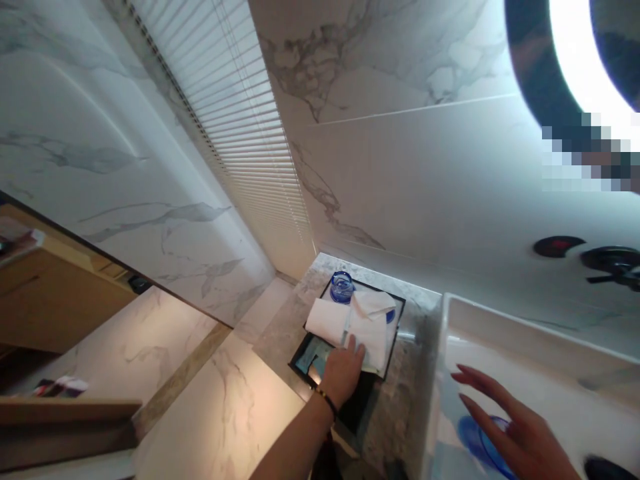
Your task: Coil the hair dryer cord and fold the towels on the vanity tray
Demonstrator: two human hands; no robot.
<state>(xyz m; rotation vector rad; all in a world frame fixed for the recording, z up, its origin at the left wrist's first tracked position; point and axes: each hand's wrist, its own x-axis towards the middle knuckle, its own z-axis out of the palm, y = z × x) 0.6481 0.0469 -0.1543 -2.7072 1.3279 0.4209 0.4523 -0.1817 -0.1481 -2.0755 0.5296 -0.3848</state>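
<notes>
My left hand (345,370) reaches onto a black-rimmed tray (397,325), its fingertips resting on a white folded cloth (370,337). Another white folded piece (327,320) lies to the left on the same tray. Behind the cloths stands a clear blue glass (342,287), and a bit of something blue (391,317) shows at the right edge of the cloth. Over the white basin (447,347), my right hand (520,420) has its fingers apart. Below and partly behind it is a round blue glass piece (493,453), mostly covered by the hand.
The tray sits on a grey stone counter (285,333) beside the basin. A black wall tap (613,263) projects above the basin. Blinds (260,133) hang at the corner, and a lit round mirror (540,73) is on the right wall. Wooden furniture (55,287) appears far left.
</notes>
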